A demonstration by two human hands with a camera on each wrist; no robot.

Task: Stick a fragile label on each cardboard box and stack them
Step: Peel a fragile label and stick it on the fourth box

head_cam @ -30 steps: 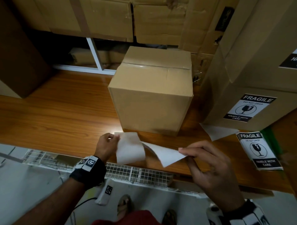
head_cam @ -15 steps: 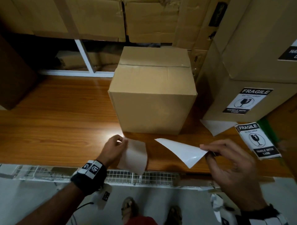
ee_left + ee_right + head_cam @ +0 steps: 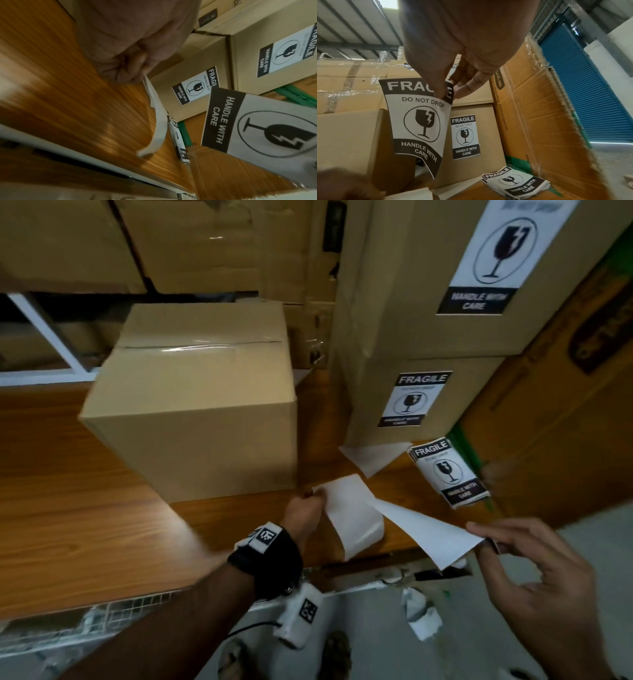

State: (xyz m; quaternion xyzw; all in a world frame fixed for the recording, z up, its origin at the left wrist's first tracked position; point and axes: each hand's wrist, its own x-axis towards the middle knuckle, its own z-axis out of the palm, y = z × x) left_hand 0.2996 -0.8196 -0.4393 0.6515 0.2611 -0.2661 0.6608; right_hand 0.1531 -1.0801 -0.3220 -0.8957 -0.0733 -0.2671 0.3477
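A plain taped cardboard box point(image 3: 191, 405) stands on the wooden table point(image 3: 68, 508), with no label on the sides I see. My left hand point(image 3: 313, 494) pinches a curled white backing sheet point(image 3: 356, 518) at its top corner, just right of that box. My right hand point(image 3: 486, 542) pinches a peeled fragile label point(image 3: 428, 532) by one corner, white back towards the head view. In the right wrist view the label point(image 3: 419, 121) hangs printed side out from my right hand point(image 3: 448, 93). The two papers are apart in the left wrist view: backing sheet point(image 3: 157, 117), label point(image 3: 257, 128).
Two labelled boxes stand stacked at the right, lower point(image 3: 376, 405) and upper point(image 3: 394, 285). A pile of fragile labels point(image 3: 445, 470) and a loose backing sheet point(image 3: 373, 455) lie at their foot. More cartons point(image 3: 171, 241) line the back; a large carton point(image 3: 548, 422) leans at far right.
The label came fully off its backing sheet. Both hands have since moved right, towards the label pile, each holding its own paper.
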